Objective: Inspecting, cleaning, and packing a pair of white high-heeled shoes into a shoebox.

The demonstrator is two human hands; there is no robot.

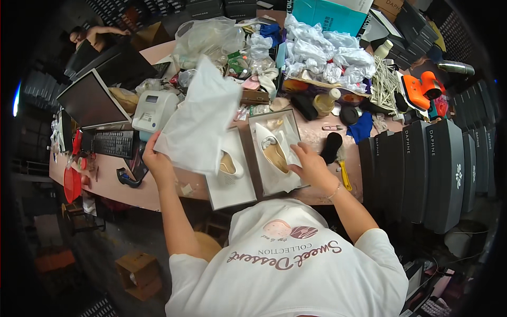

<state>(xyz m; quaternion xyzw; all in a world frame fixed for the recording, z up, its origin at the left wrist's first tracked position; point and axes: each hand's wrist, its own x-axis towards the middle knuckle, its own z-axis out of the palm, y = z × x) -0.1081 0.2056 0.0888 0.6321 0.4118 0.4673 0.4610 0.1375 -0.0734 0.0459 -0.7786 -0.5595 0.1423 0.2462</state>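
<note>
White T-shirt of the person is nearest to the camera, just below the open shoebox. Inside the shoebox lies one white pointed pump, on white paper. Left hand, left of the shoebox, pinches a sheet of white tissue paper. Right hand is at the shoebox's right edge with bent fingers; I cannot tell if they grip something. Left of the shoebox, a second white pump, partly hidden by the sheet, lies in the shallow lid. Further left is a handheld scanner; right of the shoebox, a yellow-handled brush.
</note>
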